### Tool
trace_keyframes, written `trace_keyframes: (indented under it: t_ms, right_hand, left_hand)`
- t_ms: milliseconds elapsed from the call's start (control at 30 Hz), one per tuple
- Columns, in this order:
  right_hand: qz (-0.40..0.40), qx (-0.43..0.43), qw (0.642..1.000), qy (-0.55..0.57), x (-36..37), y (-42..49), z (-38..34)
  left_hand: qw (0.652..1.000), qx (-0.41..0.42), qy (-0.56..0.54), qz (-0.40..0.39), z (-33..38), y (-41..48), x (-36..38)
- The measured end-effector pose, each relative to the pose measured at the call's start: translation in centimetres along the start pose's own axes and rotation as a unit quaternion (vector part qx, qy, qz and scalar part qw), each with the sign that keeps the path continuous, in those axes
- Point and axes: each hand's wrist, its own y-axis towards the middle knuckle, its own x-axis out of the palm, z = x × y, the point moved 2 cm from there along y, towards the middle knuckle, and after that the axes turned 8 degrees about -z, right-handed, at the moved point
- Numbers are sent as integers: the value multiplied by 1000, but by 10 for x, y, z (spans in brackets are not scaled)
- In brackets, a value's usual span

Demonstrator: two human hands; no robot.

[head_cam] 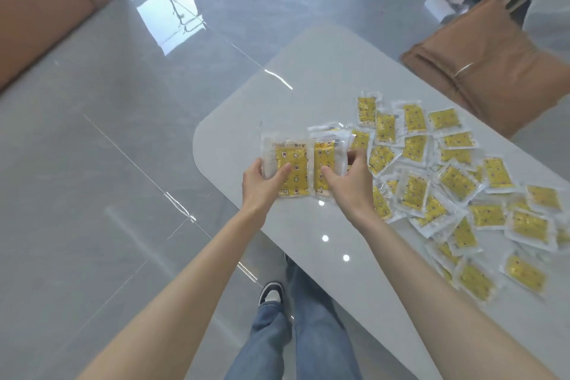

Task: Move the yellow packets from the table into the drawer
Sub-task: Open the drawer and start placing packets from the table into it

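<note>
Both hands are working at the near rounded corner of the glossy white table point(277, 92), and each has a load. The left hand point(263, 185) holds a flat stack of yellow star-printed packets in clear plastic wrap point(293, 177) — thumb pressed across the top face, fingers tucked underneath. The right hand point(350, 187) grips a second stack of the same packets point(324, 160) just beside it, thumb on top, fingers curled round the right-hand edge. The two stacks sit side by side, touching or very nearly; whether they rest on the tabletop or hover just above it, I cannot tell.

The print shows dark-outlined stars and round shapes on yellow; there is small writing on the clear margin of the left stack, too blurred to read, and no brand name is legible.

Both stacks lie face up with the long axis running away from the person, short ends near and far. Both forearms are bare and stretched forward, wrists fairly straight, hands angled in towards each other.

To the right, the loose yellow packets point(456, 182) lie flat across the tabletop, many overlapping, pointing every which way; the nearest sit just beside the right hand.

Past the table's far edge is a brown cushioned seat point(493, 71); below are the shiny grey tiled floor point(108, 133), blue jeans point(308, 333) and a black-and-white shoe point(271, 293).
</note>
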Motion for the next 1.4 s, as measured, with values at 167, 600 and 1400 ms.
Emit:
trace_keyframes:
  t_ms: [167,600,1400]
  right_hand:
    - [15,49,994,96,-31,-53,-5]
    - [33,107,970,216,-150,-192,59]
    - [112,125,950,262,-413,-438,296]
  left_hand:
    - [999,21,25,-23,24,-54,-4]
    - [989,20,90,-120,42,-185,70]
    - [968,-28,165,-185,-73,-421,385]
